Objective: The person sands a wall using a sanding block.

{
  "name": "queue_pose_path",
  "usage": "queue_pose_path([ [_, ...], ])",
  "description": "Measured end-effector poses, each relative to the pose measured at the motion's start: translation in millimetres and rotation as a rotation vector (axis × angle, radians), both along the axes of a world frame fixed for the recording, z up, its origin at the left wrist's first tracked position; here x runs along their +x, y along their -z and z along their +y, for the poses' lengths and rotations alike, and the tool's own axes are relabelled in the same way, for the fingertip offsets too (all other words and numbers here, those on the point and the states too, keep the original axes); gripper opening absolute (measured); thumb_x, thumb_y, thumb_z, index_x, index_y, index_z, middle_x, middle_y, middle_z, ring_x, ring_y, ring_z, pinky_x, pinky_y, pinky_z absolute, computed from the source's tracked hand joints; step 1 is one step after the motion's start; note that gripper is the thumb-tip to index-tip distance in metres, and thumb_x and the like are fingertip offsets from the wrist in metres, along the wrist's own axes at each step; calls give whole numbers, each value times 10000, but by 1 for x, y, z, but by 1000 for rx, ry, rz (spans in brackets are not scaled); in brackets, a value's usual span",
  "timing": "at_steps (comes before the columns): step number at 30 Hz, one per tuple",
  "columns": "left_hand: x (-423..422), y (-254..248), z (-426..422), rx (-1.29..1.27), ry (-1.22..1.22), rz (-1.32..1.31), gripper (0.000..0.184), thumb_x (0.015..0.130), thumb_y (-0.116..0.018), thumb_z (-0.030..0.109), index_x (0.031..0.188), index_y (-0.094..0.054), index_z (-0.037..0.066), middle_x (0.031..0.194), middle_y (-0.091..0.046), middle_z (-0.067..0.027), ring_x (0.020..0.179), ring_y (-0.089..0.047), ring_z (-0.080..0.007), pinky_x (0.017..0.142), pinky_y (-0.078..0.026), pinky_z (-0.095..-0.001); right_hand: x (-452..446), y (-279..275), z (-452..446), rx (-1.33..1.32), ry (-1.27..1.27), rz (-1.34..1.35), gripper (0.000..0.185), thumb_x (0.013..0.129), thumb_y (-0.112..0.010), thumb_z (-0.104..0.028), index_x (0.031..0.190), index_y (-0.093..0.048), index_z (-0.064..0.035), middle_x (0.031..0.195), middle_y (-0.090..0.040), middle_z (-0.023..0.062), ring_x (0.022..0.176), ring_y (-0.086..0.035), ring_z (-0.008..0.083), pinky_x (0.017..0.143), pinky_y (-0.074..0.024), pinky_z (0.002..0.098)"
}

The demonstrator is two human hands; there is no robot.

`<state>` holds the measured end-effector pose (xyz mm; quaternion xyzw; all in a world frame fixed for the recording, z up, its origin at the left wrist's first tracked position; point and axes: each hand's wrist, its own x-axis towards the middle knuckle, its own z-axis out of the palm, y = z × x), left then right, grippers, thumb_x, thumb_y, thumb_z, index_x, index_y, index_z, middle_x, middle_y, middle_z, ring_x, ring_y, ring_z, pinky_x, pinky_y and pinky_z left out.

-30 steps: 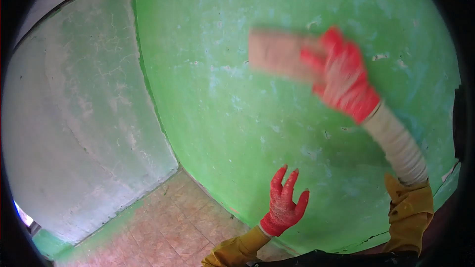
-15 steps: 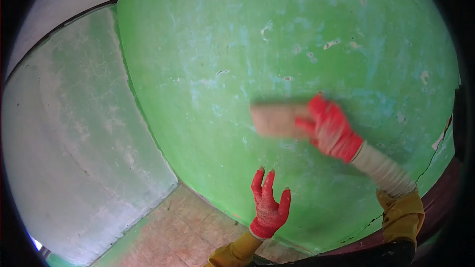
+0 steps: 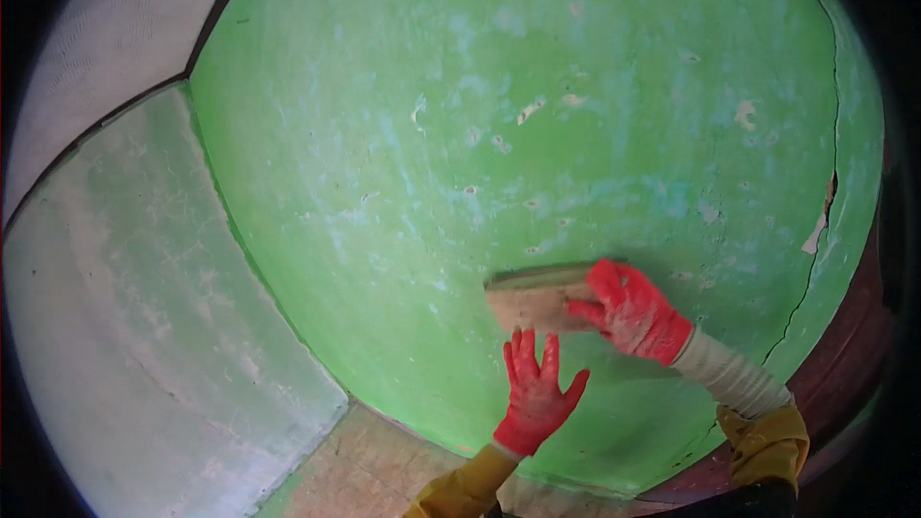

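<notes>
My right hand (image 3: 638, 315), in a red glove with a pale cuff, grips the right end of a tan sanding block (image 3: 537, 303). The block's dark edge faces the green wall (image 3: 384, 153), and its long side runs nearly level. Just below the block is my left hand (image 3: 537, 403), also red-gloved, with fingers spread and nothing held. Its fingertips overlap the block's lower edge in view; whether they touch it I cannot tell.
Pale blue patches and small chips mark the green wall, and a long crack (image 3: 799, 299) runs down its right side. A greyish wall (image 3: 163, 326) meets it at the left corner. The tiled floor (image 3: 365, 470) shows at the bottom.
The sanding block and my right hand have moved lower in view. My left hand has shifted slightly right, its fingers now by the block's lower edge. The camera view has turned rightward.
</notes>
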<state>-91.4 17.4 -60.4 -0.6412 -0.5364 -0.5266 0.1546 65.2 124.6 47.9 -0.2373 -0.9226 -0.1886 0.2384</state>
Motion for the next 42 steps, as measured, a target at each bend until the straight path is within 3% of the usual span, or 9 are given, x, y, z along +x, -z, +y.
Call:
queue_pose_path([
  [1,3,-16,11,37,-24,106,861,742,-845,304,1411,-397,-1,1486,-292,-320,1349,-321,-535,1088,-278,-652,14,-26,-10,286,9,-109,560,828,-677,-309,1336,-554,-111,1182,-495,191,1083,-527,348,906,-472,454],
  [8,-13,-108,95,294,-49,540,947,589,-890,379,1394,-458,129,1472,-351,-287,1341,-346,-518,1069,-281,-691,55,-87,-26,399,69,-179,799,633,-813,-358,1334,-545,-85,1319,-452,187,1291,-429,373,1038,-425,465],
  [13,-56,-179,101,404,-23,720,924,502,-900,364,1333,-536,186,1299,-502,-234,1160,-494,-436,965,-396,-611,97,-109,-33,322,98,211,917,548,-852,-339,1381,-523,-142,1393,-443,181,1334,-399,445,1078,-373,562],
  [16,-102,-259,119,449,-341,392,1037,708,-828,464,1490,-333,-4,1249,-530,-280,1140,-507,-461,1006,-408,-496,147,-143,-11,589,250,493,880,580,-837,-234,1396,-524,-134,1458,-417,176,1387,-350,451,1117,-347,538],
  [19,-105,-319,120,267,-460,-258,1006,813,-738,494,1563,-230,54,1301,-465,-323,1176,-485,-469,1013,-402,-504,180,-170,3,682,365,565,864,609,-814,-154,1418,-509,-127,1489,-400,164,1409,-331,435,1134,-333,522],
  [26,-70,-203,112,300,-104,651,1034,666,-855,428,1492,-358,54,1220,-495,-268,1100,-506,-432,921,-437,-477,180,-162,17,761,426,436,832,621,-766,-91,1416,-522,-119,1496,-416,151,1410,-353,417,1133,-331,513],
  [29,-97,-234,117,447,-216,593,1024,659,-852,430,1501,-372,99,1166,-528,-233,1024,-518,-419,862,-437,-505,180,-162,16,762,444,489,835,616,-761,-85,1415,-523,-117,1489,-425,153,1410,-354,416,1133,-332,511],
  [34,-133,-305,138,385,-370,-90,943,821,-762,335,1545,-247,19,1438,-368,-296,1305,-412,-438,1100,-349,-457,182,-161,15,708,442,466,850,607,-757,-53,1420,-513,-102,1473,-444,151,1410,-355,415,1146,-326,496],
  [42,-66,-173,117,523,-45,810,957,656,-839,308,1471,-383,98,1163,-530,-262,1044,-538,-486,905,-439,-548,185,-156,21,778,495,481,818,635,-717,-11,1422,-510,-96,1467,-455,135,1407,-372,384,1148,-338,473],
])
